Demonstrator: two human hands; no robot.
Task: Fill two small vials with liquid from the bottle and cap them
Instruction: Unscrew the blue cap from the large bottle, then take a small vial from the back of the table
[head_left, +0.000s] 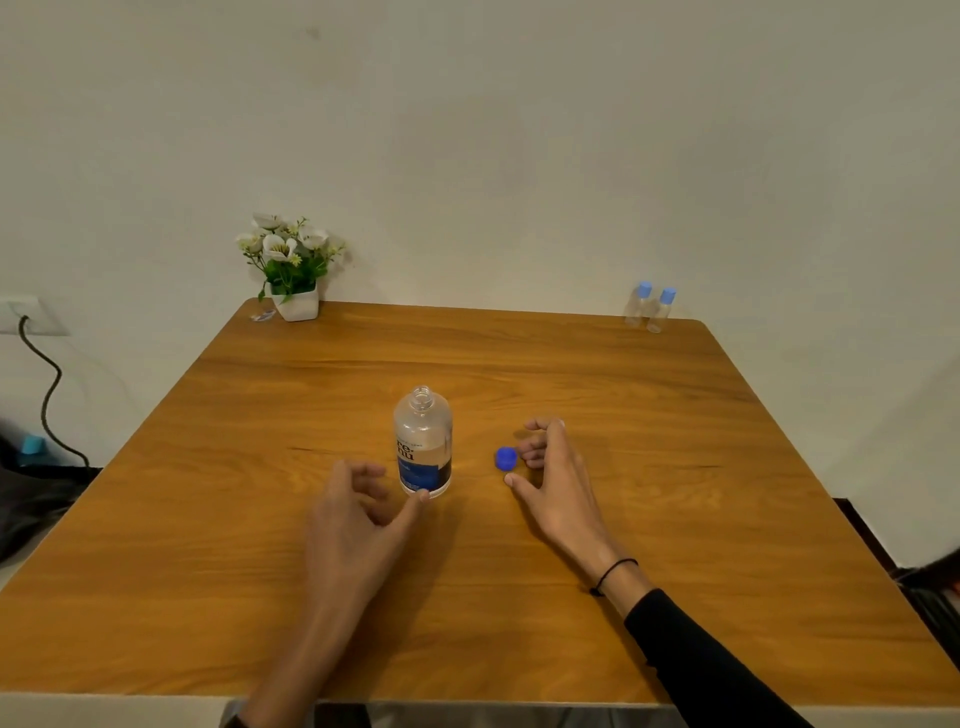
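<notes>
Wooden table (571, 597) against a wall.
On it: open bottle (423, 441), blue cap (506, 458), two capped vials (649, 307), potted flowers (291, 267).

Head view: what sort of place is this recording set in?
Probably a home or small room, not a lab: a wooden table pushed against a plain wall, a potted flower decoration at its far left corner, and a wall socket with a cable plugged in.

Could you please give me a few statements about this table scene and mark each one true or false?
1. The bottle stands upright with its cap off. True.
2. The blue cap lies on the table beside the right hand. True.
3. The two vials lie open next to the bottle. False: they stand capped at the table's far right corner.
4. The left hand grips the flower pot. False: it is by the bottle's base.
</notes>
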